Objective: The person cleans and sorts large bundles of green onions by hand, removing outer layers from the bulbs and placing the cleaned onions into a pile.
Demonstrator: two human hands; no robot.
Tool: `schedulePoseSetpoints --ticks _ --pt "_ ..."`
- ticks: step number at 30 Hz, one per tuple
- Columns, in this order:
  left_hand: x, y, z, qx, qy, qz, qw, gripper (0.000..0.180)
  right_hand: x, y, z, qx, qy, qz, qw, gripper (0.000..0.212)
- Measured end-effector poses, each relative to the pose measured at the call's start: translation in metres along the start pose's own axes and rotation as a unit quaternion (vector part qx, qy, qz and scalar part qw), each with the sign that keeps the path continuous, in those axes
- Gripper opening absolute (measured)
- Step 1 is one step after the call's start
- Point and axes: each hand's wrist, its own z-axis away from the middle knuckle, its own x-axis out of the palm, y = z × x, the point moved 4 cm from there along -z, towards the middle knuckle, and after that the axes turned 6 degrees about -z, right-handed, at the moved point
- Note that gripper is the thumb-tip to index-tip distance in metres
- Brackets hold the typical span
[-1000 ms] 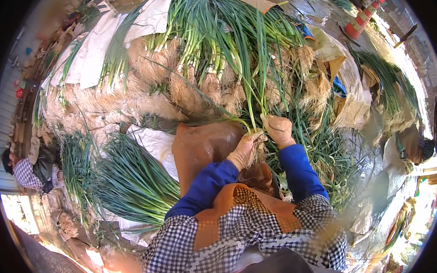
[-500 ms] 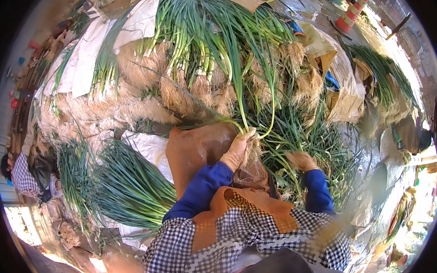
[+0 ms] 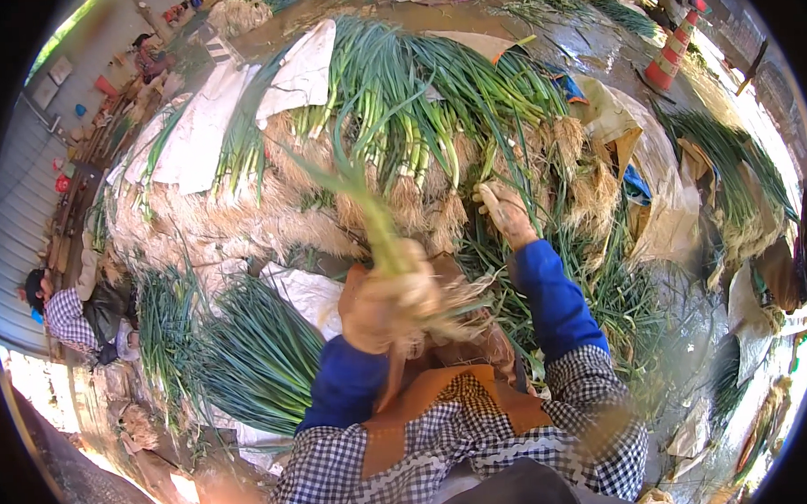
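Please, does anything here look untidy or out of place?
Yes, the loose green leaves beside the blue right sleeve lie tangled in many directions, while the green onion bundle at left lies neatly aligned.

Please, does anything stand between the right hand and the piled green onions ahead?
Nothing visible does. The right hand is close to the roots of the piled green onions; contact is unclear. The left hand, holding onion stalks, is off to the left.

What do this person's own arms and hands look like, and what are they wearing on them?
The left hand, blurred, and the right hand look ungloved. Plain bright-blue fabric sleeves cover the forearms; black-and-white checked fabric covers the upper arms.
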Motion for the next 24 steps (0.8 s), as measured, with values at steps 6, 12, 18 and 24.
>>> schedulePoseSetpoints --ticks 6,12,18,24 --pt "0.039 0.085 -0.016 0.188 -0.121 -0.004 0.975 0.014 -0.006 0.055 -0.085 -0.073 0.048 0.374 0.923 0.024" --pt "-0.066 -0.03 -0.026 0.026 0.249 -0.344 0.905 0.005 0.026 -0.007 0.013 0.029 -0.017 0.011 0.999 0.029" --pt "-0.113 -0.161 -0.005 -0.026 0.265 -0.147 0.952 0.019 0.053 -0.015 0.058 0.184 -0.278 -0.193 0.923 0.032" --pt "-0.114 -0.158 -0.009 -0.06 0.327 0.114 0.936 0.02 0.049 0.062 0.06 -0.133 -0.065 0.108 0.983 0.017"
